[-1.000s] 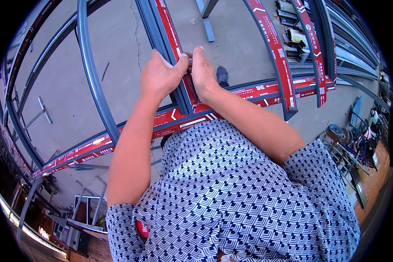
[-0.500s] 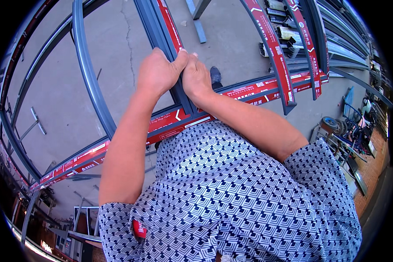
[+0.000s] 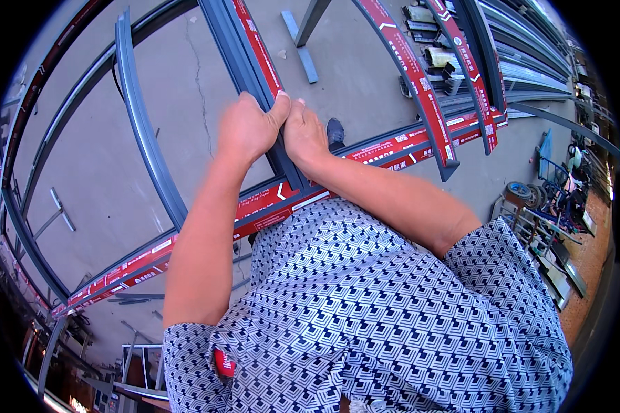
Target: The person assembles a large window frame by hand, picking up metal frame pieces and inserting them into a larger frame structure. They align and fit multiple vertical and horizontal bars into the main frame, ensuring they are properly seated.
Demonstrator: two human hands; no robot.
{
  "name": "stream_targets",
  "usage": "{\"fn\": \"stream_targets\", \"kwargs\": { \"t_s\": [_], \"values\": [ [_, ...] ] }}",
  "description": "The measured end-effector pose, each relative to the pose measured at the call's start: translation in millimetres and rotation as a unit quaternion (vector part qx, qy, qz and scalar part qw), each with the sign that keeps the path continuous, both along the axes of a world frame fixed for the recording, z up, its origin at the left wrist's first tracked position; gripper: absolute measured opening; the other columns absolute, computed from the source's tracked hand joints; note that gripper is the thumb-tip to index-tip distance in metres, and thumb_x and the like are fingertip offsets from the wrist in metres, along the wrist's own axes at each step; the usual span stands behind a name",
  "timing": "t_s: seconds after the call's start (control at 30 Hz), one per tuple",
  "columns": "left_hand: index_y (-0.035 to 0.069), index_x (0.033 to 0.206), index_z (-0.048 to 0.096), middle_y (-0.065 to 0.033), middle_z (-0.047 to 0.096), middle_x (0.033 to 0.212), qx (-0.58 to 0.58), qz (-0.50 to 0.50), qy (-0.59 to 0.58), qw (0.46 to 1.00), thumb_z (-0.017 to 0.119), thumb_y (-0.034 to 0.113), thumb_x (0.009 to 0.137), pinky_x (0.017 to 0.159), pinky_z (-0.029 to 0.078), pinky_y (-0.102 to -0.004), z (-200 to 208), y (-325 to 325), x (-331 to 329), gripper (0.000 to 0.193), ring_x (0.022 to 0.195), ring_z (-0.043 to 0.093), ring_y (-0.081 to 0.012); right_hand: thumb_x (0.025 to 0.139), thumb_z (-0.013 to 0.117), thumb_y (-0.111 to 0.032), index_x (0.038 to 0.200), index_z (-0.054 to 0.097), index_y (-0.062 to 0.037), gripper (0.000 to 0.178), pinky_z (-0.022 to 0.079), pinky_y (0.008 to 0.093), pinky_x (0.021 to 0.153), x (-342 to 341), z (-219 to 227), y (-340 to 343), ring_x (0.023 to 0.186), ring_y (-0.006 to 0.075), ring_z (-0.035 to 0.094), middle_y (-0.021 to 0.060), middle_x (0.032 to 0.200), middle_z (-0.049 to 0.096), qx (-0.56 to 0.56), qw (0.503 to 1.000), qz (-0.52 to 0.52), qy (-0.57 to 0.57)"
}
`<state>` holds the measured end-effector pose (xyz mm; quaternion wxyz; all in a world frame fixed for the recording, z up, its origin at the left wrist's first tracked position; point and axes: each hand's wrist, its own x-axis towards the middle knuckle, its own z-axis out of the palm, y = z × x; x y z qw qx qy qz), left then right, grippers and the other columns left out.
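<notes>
My left hand (image 3: 249, 129) and my right hand (image 3: 304, 135) are side by side, closed around the middle bar (image 3: 229, 49) of a large dark grey metal window frame. Red printed film covers one strip of this bar. My thumbs lie close together on top, while the fingers' undersides are hidden. Close to my waist runs the frame's near rail (image 3: 263, 199), also with red film, which the middle bar meets just below my hands. Left of my left hand a curved-looking grey bar (image 3: 142, 120) reaches to the same rail.
Two red-filmed profiles (image 3: 408, 65) lie across the rail at the right. Metal lengths (image 3: 530, 51) are stacked at the far right. A wheeled cart (image 3: 523, 196) with clutter stands to the right. Below the frame are a cracked grey floor (image 3: 179, 76) and a shoe (image 3: 335, 131).
The frame, floor and hands appear slightly lower in the view at the middle. Both hands keep their hold at about the same place on the bar.
</notes>
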<state>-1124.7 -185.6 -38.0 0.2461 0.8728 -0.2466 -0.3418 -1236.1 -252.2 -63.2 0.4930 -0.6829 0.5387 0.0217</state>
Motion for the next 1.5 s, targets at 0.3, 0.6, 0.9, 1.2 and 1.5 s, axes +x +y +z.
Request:
{"fn": "stream_targets", "kwargs": {
  "t_s": [0.3, 0.6, 0.9, 1.2, 1.5],
  "values": [
    [-0.011, 0.109, 0.07, -0.0343, 0.077, 0.101, -0.001, 0.015, 0.014, 1.0, 0.067, 0.062, 0.1, 0.089, 0.059, -0.0498, -2.7, -3.7, -2.4, 0.074, 0.098, 0.078, -0.0465, 0.116, 0.03, -0.055, 0.116, 0.071, 0.0095, 0.076, 0.054, 0.0471, 0.097, 1.6, -42.6, -20.5, 0.103, 0.0353, 0.072, 0.027, 0.105, 0.074, 0.235, 0.955, -0.121, -0.135],
    [-0.013, 0.114, 0.065, -0.0355, 0.076, 0.102, -0.021, 0.013, 0.034, 0.999, 0.066, 0.058, 0.1, 0.089, 0.06, -0.0518, -1.1, -0.3, -3.7, 0.073, 0.098, 0.077, -0.0499, 0.114, 0.03, -0.062, 0.121, 0.072, 0.0065, 0.081, 0.055, 0.0442, 0.094, 20.2, -47.7, -52.1, 0.102, 0.0296, 0.072, 0.022, 0.11, 0.075, 0.227, 0.967, -0.061, -0.098],
    [-0.013, 0.109, 0.063, -0.0349, 0.076, 0.095, 0.019, 0.007, 0.026, 0.999, 0.068, 0.054, 0.102, 0.083, 0.061, -0.0523, 16.4, -4.5, -8.8, 0.067, 0.089, 0.077, -0.0498, 0.115, 0.032, -0.062, 0.135, 0.067, 0.0034, 0.077, 0.05, 0.0424, 0.106, 152.5, -63.5, -224.0, 0.114, 0.0258, 0.065, 0.016, 0.122, 0.071, -0.013, 0.966, -0.131, -0.223],
    [-0.011, 0.109, 0.062, -0.0338, 0.076, 0.096, 0.061, 0.017, 0.065, 0.996, 0.069, 0.051, 0.101, 0.084, 0.06, -0.0538, 20.6, -4.8, -3.8, 0.063, 0.088, 0.075, -0.051, 0.114, 0.03, -0.045, 0.158, 0.044, 0.011, 0.073, 0.037, 0.0539, 0.124, 193.1, -48.8, -122.9, 0.145, 0.052, 0.046, 0.0363, 0.155, 0.047, -0.11, 0.966, 0.09, -0.216],
    [-0.013, 0.108, 0.059, -0.0359, 0.075, 0.094, 0.058, 0.027, 0.086, 0.994, 0.069, 0.056, 0.102, 0.081, 0.062, -0.0526, 19.0, -1.3, -7.7, 0.069, 0.089, 0.076, -0.0522, 0.117, 0.044, -0.041, 0.147, 0.046, 0.0174, 0.065, 0.038, 0.0517, 0.122, 294.9, 19.7, -275.9, 0.14, 0.0527, 0.049, 0.0399, 0.147, 0.051, -0.462, 0.782, 0.046, -0.416]
  ]
}}
